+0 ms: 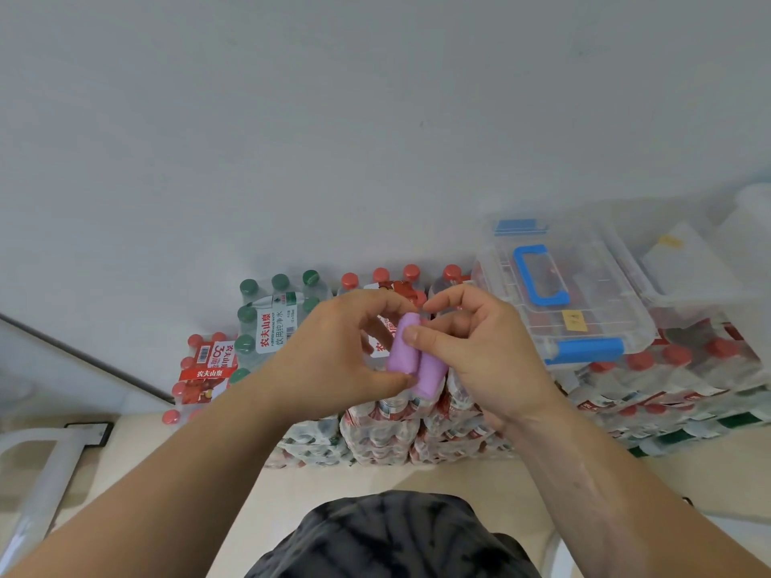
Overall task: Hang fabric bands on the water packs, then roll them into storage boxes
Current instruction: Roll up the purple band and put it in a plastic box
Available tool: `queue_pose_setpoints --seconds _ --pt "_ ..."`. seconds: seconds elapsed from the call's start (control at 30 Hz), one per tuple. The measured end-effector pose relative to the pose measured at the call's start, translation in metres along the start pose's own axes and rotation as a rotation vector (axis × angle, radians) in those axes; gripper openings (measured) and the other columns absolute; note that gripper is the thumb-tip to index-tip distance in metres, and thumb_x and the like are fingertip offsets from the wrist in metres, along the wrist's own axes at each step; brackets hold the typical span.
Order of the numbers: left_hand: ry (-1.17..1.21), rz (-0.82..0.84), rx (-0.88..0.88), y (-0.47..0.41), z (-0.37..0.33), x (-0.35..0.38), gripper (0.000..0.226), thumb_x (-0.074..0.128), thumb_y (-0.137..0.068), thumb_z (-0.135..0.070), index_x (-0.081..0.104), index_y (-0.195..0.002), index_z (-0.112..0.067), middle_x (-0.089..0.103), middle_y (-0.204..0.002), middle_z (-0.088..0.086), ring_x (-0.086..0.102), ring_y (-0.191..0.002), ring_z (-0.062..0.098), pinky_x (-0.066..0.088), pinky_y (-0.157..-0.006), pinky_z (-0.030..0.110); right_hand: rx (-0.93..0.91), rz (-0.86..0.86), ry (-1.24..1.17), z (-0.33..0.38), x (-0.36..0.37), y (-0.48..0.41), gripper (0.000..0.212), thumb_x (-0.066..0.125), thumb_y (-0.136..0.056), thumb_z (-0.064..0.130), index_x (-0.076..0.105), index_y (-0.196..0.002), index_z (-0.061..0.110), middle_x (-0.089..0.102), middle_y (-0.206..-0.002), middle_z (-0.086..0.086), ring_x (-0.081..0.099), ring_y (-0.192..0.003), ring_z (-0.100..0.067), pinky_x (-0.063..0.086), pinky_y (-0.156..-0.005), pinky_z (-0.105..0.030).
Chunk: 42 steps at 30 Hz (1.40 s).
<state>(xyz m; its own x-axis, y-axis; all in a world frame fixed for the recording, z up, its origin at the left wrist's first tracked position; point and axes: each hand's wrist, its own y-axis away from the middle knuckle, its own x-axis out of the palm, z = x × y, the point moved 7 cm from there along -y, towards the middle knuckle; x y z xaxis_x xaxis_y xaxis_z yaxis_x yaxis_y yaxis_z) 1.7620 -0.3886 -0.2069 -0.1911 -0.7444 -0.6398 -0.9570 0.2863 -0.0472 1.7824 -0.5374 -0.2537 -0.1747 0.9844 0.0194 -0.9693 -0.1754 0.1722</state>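
Left hand (333, 352) and right hand (479, 348) around purple band (411, 356) (rolled)

Even, soft daylight-type light, no hard source visible. Wall (375, 118) bright w/ a faint blue-grey cast, top half nearly blown flat. My hands (417, 348) lit evenly, only weak shadows under the fingers. Slight soft blur overall, esp. the clear storage box (584, 294) and far right edge. Wide-angle bend: floor line and my forearms splay toward the corners.
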Motion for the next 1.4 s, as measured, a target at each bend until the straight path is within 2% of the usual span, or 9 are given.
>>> queue_pose_setpoints --seconds 0.2,0.33,0.47,0.57,0.73,0.9,1.03,1.2,1.4 --pt "0.175 -0.156 0.009 0.003 0.006 -0.009 0.042 0.087 -0.063 -0.022 0.070 -0.102 -0.025 0.073 -0.092 -0.011 0.070 -0.082 0.017 0.059 -0.074 0.043 0.059 0.186 -0.251 0.000 0.006 0.007 0.037 0.075 -0.080 0.007 0.066 -0.115 0.017 0.076 -0.087 -0.013 0.071 -0.085 -0.025 0.058 -0.078 -0.039" --pt "0.328 -0.135 0.007 0.006 0.009 -0.005 0.043 0.084 -0.063 -0.021 0.069 -0.103 -0.017 0.074 -0.097 -0.001 0.071 -0.090 0.024 0.059 -0.081 0.045 0.050 0.161 -0.158 -0.004 -0.002 0.003 0.032 0.067 -0.090 -0.007 0.067 -0.116 0.012 0.068 -0.097 -0.034 0.069 -0.086 -0.031 0.058 -0.079 -0.044" --pt "0.396 -0.110 0.031 0.007 0.007 0.001 0.044 0.081 -0.065 -0.015 0.067 -0.107 -0.011 0.075 -0.103 0.004 0.071 -0.099 0.028 0.056 -0.092 0.045 0.052 0.132 -0.122 -0.006 0.001 0.000 0.028 0.071 -0.090 -0.005 0.069 -0.110 0.014 0.071 -0.099 -0.034 0.070 -0.088 -0.048 0.058 -0.084 -0.054" --pt "0.389 -0.111 0.060 0.006 0.004 0.003 0.044 0.081 -0.066 -0.013 0.067 -0.107 -0.009 0.074 -0.104 0.007 0.070 -0.102 0.031 0.054 -0.096 0.046 0.087 0.150 -0.121 -0.009 0.007 -0.002 0.026 0.072 -0.089 -0.004 0.069 -0.108 0.014 0.069 -0.092 -0.036 0.067 -0.079 -0.038 0.056 -0.074 -0.044" --pt "0.272 -0.127 0.075 0.006 0.007 -0.003 0.046 0.084 -0.063 -0.013 0.069 -0.106 -0.014 0.075 -0.103 0.000 0.072 -0.100 0.023 0.057 -0.092 0.044 0.153 0.147 -0.136 -0.013 0.003 -0.007 0.034 0.072 -0.086 -0.008 0.067 -0.111 0.015 0.074 -0.095 -0.029 0.068 -0.082 -0.032 0.054 -0.076 -0.044" --pt "0.039 -0.085 0.086 0.003 0.011 -0.004 0.049 0.084 -0.061 -0.006 0.071 -0.107 -0.016 0.076 -0.095 -0.006 0.074 -0.089 0.011 0.061 -0.083 0.033 0.138 0.152 -0.136 -0.005 -0.008 -0.010 0.041 0.068 -0.086 -0.013 0.063 -0.117 0.014 0.071 -0.075 -0.011 0.063 -0.082 -0.031 0.044 -0.076 -0.047" --pt "-0.004 -0.065 0.088 -0.001 0.006 0.008 0.045 0.081 -0.065 -0.008 0.070 -0.109 -0.016 0.076 -0.082 -0.004 0.074 -0.076 0.011 0.061 -0.074 0.031 0.081 0.149 -0.104 0.006 -0.009 -0.007 0.041 0.071 -0.085 -0.011 0.063 -0.113 0.019 0.072 -0.073 -0.009 0.068 -0.071 -0.020 0.055 -0.070 -0.036" --pt "0.104 -0.107 -0.016 -0.008 0.005 0.017 0.049 0.080 -0.065 -0.004 0.069 -0.111 -0.021 0.072 -0.076 0.001 0.071 -0.068 0.019 0.060 -0.071 0.038 -0.040 0.069 0.005 0.014 -0.020 -0.005 0.040 0.077 -0.082 -0.006 0.066 -0.105 0.025 0.075 -0.080 -0.017 0.068 -0.071 -0.017 0.060 -0.073 -0.035" --pt "0.367 -0.108 -0.121 -0.013 0.004 0.023 0.051 0.076 -0.064 0.005 0.070 -0.106 -0.024 0.064 -0.077 0.014 0.061 -0.062 0.024 0.055 -0.065 0.039 -0.062 0.096 0.031 0.015 -0.037 -0.008 0.040 0.069 -0.083 -0.014 0.068 -0.102 0.021 0.064 -0.065 0.009 0.059 -0.065 -0.008 0.053 -0.060 -0.026"
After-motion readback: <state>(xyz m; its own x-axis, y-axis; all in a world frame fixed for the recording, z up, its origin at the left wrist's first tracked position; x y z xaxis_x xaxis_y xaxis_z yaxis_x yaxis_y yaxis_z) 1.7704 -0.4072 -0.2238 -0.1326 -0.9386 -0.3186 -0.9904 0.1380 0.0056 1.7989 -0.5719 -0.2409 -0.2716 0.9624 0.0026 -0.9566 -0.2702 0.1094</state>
